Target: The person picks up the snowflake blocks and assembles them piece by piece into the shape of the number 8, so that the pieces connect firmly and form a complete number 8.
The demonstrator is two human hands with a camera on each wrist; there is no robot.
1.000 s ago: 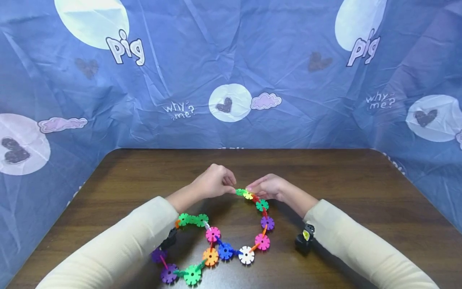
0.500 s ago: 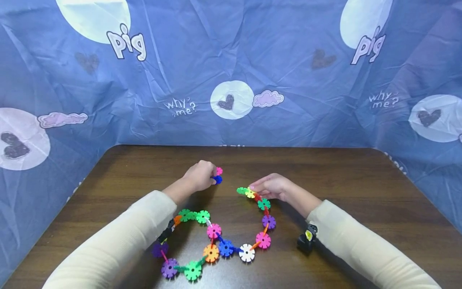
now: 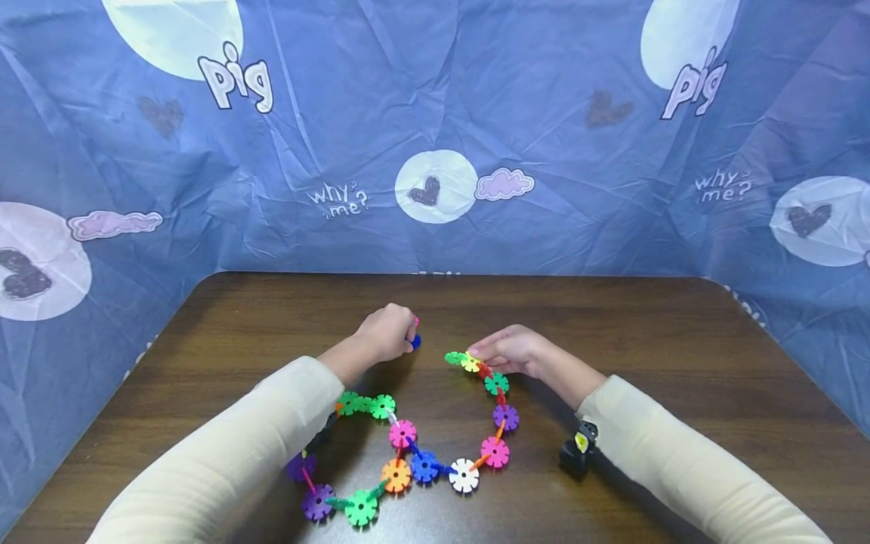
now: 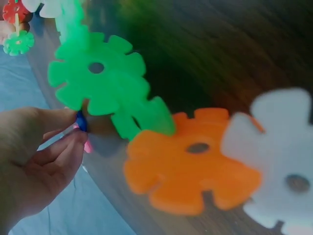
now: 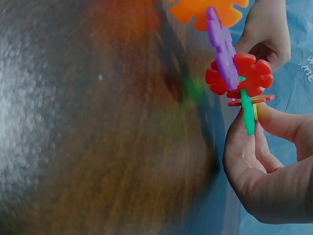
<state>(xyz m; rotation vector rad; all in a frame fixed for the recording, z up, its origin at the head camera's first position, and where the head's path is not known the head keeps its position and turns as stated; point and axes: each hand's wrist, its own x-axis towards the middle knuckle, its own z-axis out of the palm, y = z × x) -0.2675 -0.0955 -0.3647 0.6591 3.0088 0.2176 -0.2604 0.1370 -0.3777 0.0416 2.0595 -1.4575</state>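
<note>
In the head view my left hand [image 3: 390, 332] pinches a blue notched disc [image 3: 416, 342] above the far middle of the table. A sliver of a pink disc [image 3: 417, 321] shows beside it; whether the two are joined I cannot tell. The left wrist view has the blue disc [image 4: 81, 121] edge-on between thumb and fingers. My right hand [image 3: 514, 350] pinches a linked chain of coloured notched discs near its far end, at a yellow disc [image 3: 470, 363]. Past that, a light green disc [image 3: 455, 357] forms the chain's tip, apart from my left hand.
The chain curves through a white disc [image 3: 464, 476] to a second loop at the left, partly hidden by my left sleeve. A black wrist camera [image 3: 578, 449] hangs under my right sleeve. Behind the brown table [image 3: 612, 317] rises a blue printed cloth [image 3: 578, 227].
My left hand has left the chain's green tip and moved left, where it has taken hold of the blue disc, then shifted slightly right. The right hand keeps its hold.
</note>
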